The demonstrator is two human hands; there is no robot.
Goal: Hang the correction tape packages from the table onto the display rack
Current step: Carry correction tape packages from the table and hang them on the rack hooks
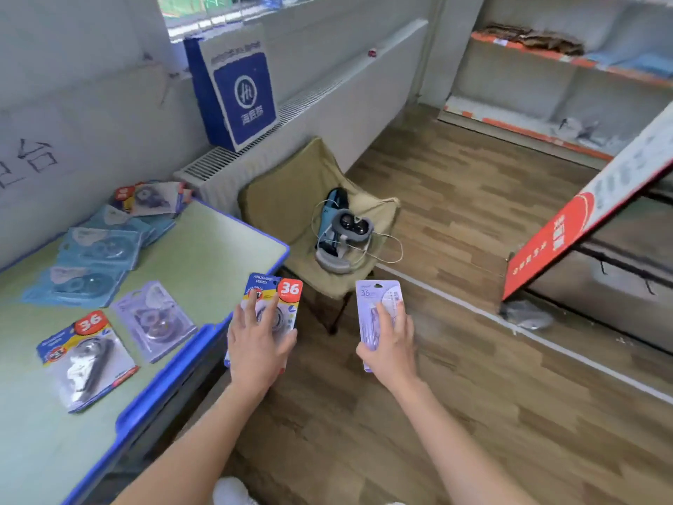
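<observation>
My left hand grips a blue-and-yellow correction tape package with a red "36" badge, held just past the table's right edge. My right hand holds a slim purple correction tape package over the wooden floor. On the green table with a blue rim lie another "36" package, a clear purple package, several light-blue packages and a far pile. The display rack is not clearly in view.
A tan folding chair with a headset and cables stands beyond the table. A blue paper bag sits on the radiator. An orange-trimmed shelf unit lines the far right wall, and a slanted red-and-white sign board stands on the right.
</observation>
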